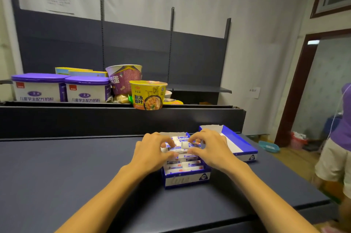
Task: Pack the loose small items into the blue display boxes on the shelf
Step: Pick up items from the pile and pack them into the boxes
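Observation:
A blue display box [187, 180] stands on the dark shelf top [76, 166], filled with rows of small white-and-blue packets [183, 165]. Both my hands hover over its far half. My left hand [152, 152] has its fingers curled onto a packet at the box's left side. My right hand [209, 149] pinches a small white packet [187, 145] between thumb and fingers above the rows. A second blue display box [238, 146] lies just to the right, open, its white inside showing no packets.
On the raised shelf behind stand two purple-lidded milk powder tubs [62, 89], a purple noodle cup [124, 79] and a yellow noodle bowl [148, 95]. A person in a purple top [340, 147] stands at the right edge near a doorway.

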